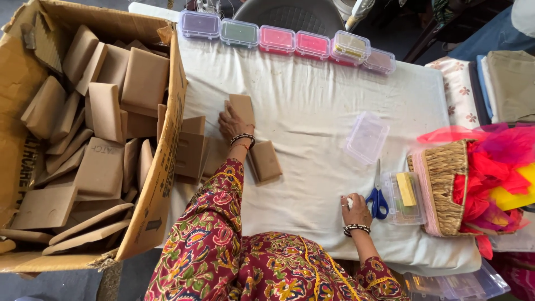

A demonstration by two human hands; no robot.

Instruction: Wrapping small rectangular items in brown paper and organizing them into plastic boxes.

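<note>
My left hand [232,124] reaches across the white cloth and grips a brown paper-wrapped packet [243,107] by its lower edge. More brown packets [189,150] are stacked beside the big box, and one brown packet [265,160] lies by my left wrist. My right hand [354,209] rests near the table's front edge, fingers curled around a small white object. Blue-handled scissors [379,198] lie just right of that hand.
A large cardboard box [159,184] full of brown packets stands at the left. A row of small lidded plastic boxes [278,39] lines the far edge. An empty clear box [366,137], an open box with yellow bars [405,195] and a woven basket [443,184] with pink fabric sit right.
</note>
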